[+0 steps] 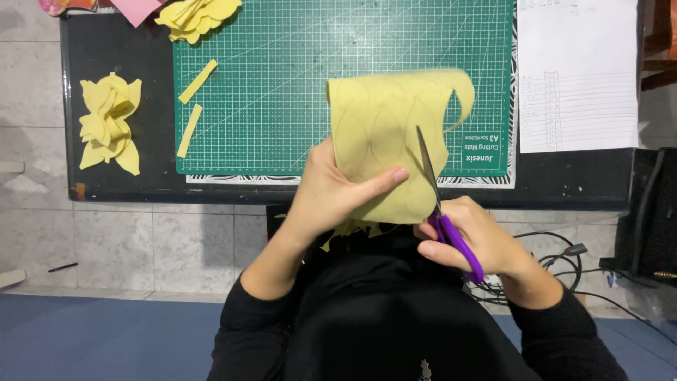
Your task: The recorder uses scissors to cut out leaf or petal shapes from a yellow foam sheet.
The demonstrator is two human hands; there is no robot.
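**Hands on felt and scissors, mid-cut above the surface edge**

Right hand is clamped through the purple handles of the scissors, blades parted and biting up into the yellow felt sheet. Left hand pinches that sheet from the other side, thumb laid flat across its lower front, holding it upright in the air just in front of the dark surface. Faint curved petal outlines show on the felt, and a cut strip curls away at its top right corner.

Below the sheet, a few yellow offcuts rest on the person's black top. Off to the right, dark cables trail over the tiled floor.

Further out, the green cutting mat lies behind the felt, which hides part of its lower middle. Two yellow strips sit at the mat's left border. Left of them, a heap of cut yellow petals; another pile at the mat's top corner. White paper lies far right.
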